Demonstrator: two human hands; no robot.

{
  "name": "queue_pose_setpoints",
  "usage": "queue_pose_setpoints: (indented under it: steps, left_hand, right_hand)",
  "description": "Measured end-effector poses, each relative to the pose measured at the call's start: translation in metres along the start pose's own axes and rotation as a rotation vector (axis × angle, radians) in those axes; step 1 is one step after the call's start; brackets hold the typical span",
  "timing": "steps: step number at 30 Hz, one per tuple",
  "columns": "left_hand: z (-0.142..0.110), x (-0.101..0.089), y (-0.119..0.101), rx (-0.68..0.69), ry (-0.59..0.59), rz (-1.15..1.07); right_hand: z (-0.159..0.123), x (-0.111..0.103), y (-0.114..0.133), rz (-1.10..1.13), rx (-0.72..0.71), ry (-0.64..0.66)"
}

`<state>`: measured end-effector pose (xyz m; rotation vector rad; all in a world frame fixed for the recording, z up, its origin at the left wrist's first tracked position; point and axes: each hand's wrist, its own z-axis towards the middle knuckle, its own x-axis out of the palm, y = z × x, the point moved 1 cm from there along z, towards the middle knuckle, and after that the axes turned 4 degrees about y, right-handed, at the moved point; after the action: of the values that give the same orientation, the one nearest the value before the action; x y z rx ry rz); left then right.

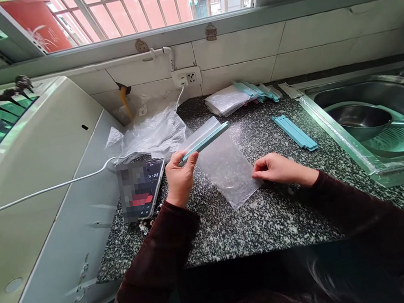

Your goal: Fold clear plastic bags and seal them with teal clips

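Note:
A clear plastic bag [227, 170] lies flat on the speckled granite counter [272, 217] in front of me. A teal sealing stick [204, 142] sits along the bag's far top edge. My left hand [180, 176] is closed round the near end of that stick. My right hand [275, 168] pinches the bag's right edge with curled fingers. Both arms wear dark maroon sleeves.
A phone [141, 188] on a white cable lies left of my left hand, by crumpled plastic [153, 131]. Spare teal sticks [295, 132] and a stack of bags [228, 99] lie behind. A sink [398, 92] holds a metal bowl [360, 120] and green colander [393, 139]. A white appliance [40, 186] stands left.

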<state>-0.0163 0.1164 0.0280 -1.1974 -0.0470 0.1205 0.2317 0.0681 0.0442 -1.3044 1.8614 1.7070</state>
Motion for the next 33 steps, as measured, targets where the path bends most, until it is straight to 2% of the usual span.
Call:
queue_pose_setpoints:
  steps: [3,6,8,11,12,14,19,22,25,29,33]
  left_hand:
    - [0.000,0.000,-0.001,-0.024,-0.007,-0.005]
    - [0.000,0.001,-0.005,-0.041,0.019,0.025]
    - [-0.002,0.002,-0.008,-0.051,0.084,0.054]
    - [-0.005,0.004,-0.012,-0.092,0.233,0.071]
    - [-0.006,0.005,-0.013,-0.104,0.278,0.074]
    - [-0.008,0.007,-0.015,-0.113,0.355,0.080]
    - [-0.010,0.011,-0.016,-0.080,0.458,0.128]
    - [-0.009,0.013,-0.013,-0.084,0.445,0.145]
    - [-0.009,0.017,-0.008,-0.172,0.422,0.099]
    - [-0.004,0.029,-0.005,-0.337,0.438,-0.066]
    - [0.010,0.044,-0.008,-0.423,0.636,-0.015]
  right_hand:
    - [-0.001,0.002,0.000,-0.088,0.025,-0.034]
    - [0.000,0.003,-0.003,-0.058,-0.037,-0.098]
    - [0.000,0.000,-0.006,-0.039,-0.148,-0.299]
    - [-0.001,-0.007,-0.006,-0.144,-0.374,-0.718]
    - [-0.002,-0.009,-0.005,-0.210,-0.444,-0.814]
    - [-0.003,-0.010,-0.003,-0.357,-0.548,-0.910]
    - [-0.003,-0.007,0.001,-0.649,-0.641,-0.923]
    - [-0.002,-0.007,0.000,-0.751,-0.651,-0.905]
    - [0.002,-0.010,-0.003,-0.798,-0.635,-0.870]
    - [0.009,-0.024,-0.007,-0.775,-0.543,-0.817]
    - [0.020,-0.049,-0.014,-0.712,-0.346,-0.765]
